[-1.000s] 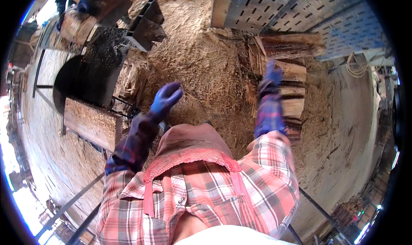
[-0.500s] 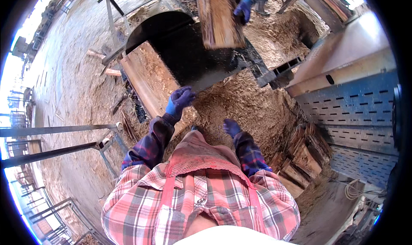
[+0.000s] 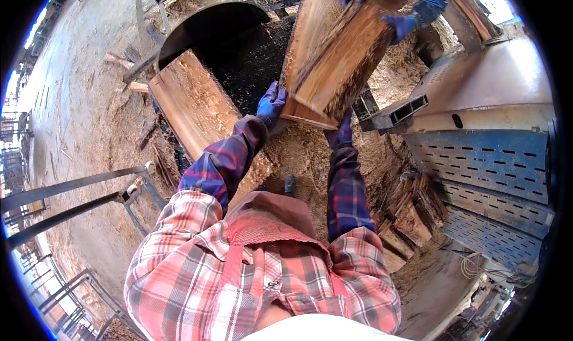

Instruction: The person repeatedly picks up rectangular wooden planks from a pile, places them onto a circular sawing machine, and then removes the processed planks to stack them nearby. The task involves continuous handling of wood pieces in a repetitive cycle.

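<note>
A thick wooden slab with a bark edge lies tilted over the black metal surface ahead. My left hand, in a blue-purple glove, grips its near left edge. A second wooden slab lies across it, slightly blurred. My gloved right hand is at the near right corner of the slabs, its fingers partly hidden there; it seems to grip the second one. Across from me, a co-worker's gloved hands are at the far end and right edge of the second slab.
Another wide wooden slab lies to my left, strewn with sawdust. A dark round disc stands beyond it. Rusty metal rails reach in at left. Split wood pieces are heaped at right beside a blue slotted metal panel. Sawdust covers the floor.
Both my hands have reached forward, from apart from the wood to the near ends of the slabs. The co-worker's slab has come nearer and to the right; two overlapping slabs now show.
</note>
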Motion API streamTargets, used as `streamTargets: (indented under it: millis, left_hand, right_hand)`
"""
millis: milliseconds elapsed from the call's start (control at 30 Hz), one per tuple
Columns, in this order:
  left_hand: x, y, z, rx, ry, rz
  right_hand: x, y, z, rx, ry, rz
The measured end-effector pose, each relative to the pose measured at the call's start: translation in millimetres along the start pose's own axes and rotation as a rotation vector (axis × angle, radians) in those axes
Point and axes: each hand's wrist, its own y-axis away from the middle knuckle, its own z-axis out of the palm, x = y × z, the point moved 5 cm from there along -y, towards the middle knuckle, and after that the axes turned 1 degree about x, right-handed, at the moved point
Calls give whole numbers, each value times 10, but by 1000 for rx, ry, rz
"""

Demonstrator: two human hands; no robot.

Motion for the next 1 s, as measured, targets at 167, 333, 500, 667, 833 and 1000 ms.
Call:
streamTargets:
  millis: [167,333,500,667,833,1000]
  left_hand:
    - [505,291,-42,24,-241,-42]
    - [251,1255,244,-77,-116,-168]
    - [117,1698,638,-377,336,-365]
    - [534,2092,424,-196,586,-648]
    - [1555,2220,-365,-83,196,-519]
    - [1601,2483,-1227,124,322,-439]
  right_hand:
    - [36,291,-96,158,385,3]
    - [-218,796,-691,-10,449,76]
    - [-632,1617,-1275,-69,719,363]
    - [-617,1275,-1332,-44,599,250]
    - [-452,735,206,-324,350,193]
    - [350,293,1098,-253,136,395]
